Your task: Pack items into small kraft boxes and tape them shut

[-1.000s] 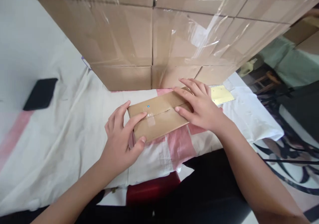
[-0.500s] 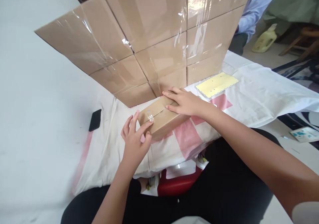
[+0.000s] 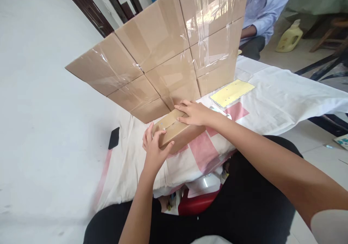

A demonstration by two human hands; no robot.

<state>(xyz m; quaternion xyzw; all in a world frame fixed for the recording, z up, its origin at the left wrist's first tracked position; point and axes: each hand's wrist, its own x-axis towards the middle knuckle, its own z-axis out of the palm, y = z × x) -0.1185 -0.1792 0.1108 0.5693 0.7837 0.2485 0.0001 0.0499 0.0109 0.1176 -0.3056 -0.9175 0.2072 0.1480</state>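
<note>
A small brown cardboard box (image 3: 185, 137) lies on the cloth-covered table in front of me. A seam runs along its top, with a shiny bit of clear tape (image 3: 164, 129) near the left end. My left hand (image 3: 156, 144) grips that end, index finger on top by the tape and thumb against the front side. Across the right part of the top rests my right hand (image 3: 194, 113), its fingers stretched out and slightly spread. The right end of the box is hidden beneath it.
Taped cardboard boxes (image 3: 168, 63) stand stacked like a wall just behind. A yellow sheet (image 3: 232, 93) lies to the right, a black phone (image 3: 114, 138) to the left by the white wall. Beyond the stack sits a person in a blue sleeve (image 3: 268, 16); a yellow jug (image 3: 290, 37) stands behind.
The view has shifted, showing more beyond the stack. My left fingers have moved closer around the box's left end, the thumb now against its front. My right hand stays on top.
</note>
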